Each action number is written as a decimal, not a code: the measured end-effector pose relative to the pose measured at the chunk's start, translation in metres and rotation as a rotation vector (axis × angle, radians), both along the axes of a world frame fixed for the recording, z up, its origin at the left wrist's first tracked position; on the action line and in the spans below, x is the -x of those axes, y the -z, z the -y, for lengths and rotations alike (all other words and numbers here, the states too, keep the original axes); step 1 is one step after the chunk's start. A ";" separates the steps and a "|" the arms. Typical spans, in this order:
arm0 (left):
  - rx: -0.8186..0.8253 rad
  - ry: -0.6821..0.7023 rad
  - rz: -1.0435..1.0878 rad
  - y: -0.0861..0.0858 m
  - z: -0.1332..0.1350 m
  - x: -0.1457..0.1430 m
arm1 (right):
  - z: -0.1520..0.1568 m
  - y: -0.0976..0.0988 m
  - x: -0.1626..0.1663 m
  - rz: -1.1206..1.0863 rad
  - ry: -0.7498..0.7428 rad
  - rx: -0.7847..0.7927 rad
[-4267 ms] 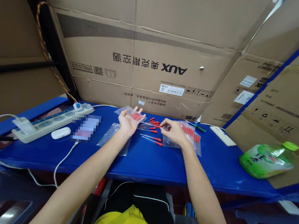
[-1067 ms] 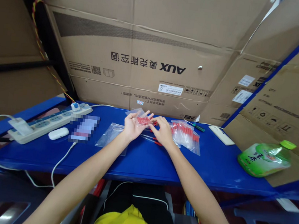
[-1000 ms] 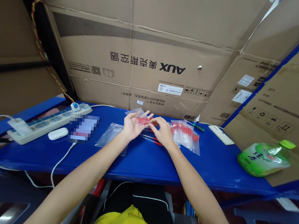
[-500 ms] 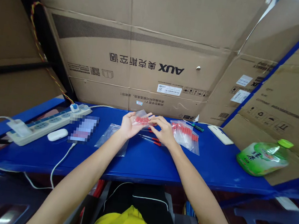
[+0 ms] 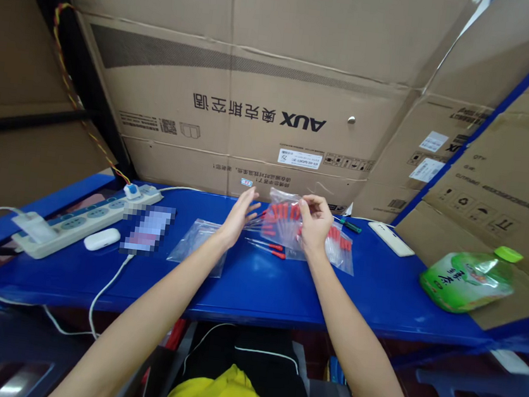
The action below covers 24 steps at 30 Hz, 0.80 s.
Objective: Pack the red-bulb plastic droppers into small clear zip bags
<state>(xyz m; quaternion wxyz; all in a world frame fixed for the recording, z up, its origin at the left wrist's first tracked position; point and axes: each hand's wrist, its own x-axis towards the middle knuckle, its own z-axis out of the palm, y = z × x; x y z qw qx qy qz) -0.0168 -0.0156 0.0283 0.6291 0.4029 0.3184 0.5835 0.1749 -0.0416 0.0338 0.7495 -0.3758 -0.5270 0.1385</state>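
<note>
My right hand (image 5: 316,223) pinches the upper edge of a clear plastic bag (image 5: 283,221) holding several thin, red-ended pieces. Fingers spread, my left hand (image 5: 239,216) is just left of that bag and holds nothing. Between and below my hands, loose red-ended sticks (image 5: 271,248) lie on the blue table; their exact kind is too small to make out. Partly behind my right hand, more filled bags (image 5: 341,248) with red-ended pieces lie flat. Beside my left forearm are empty-looking clear bags (image 5: 196,242).
A power strip (image 5: 95,211), white earbud case (image 5: 102,239) and blurred-out phone (image 5: 149,229) are on the left. Toward the back right lie a green-handled screwdriver (image 5: 351,225) and a white phone-like object (image 5: 390,238). A green bottle (image 5: 465,279) lies far right. Cardboard (image 5: 277,85) walls the back.
The filled bag has passed from my left palm to my right hand, moving right. My left hand has let go and opened.
</note>
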 end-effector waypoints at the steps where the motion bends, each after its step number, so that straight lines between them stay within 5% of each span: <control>1: -0.065 0.012 -0.018 -0.001 0.002 -0.002 | -0.002 0.001 -0.001 -0.008 -0.009 0.008; 5: -0.209 0.082 -0.089 -0.004 0.012 -0.008 | -0.006 0.005 -0.003 0.009 -0.052 0.059; 13: -0.346 -0.121 -0.174 -0.004 0.013 -0.007 | -0.007 0.010 0.003 -0.012 -0.254 0.163; 24: -0.391 -0.161 -0.287 -0.005 0.012 -0.005 | 0.002 0.006 0.008 0.020 -0.566 0.414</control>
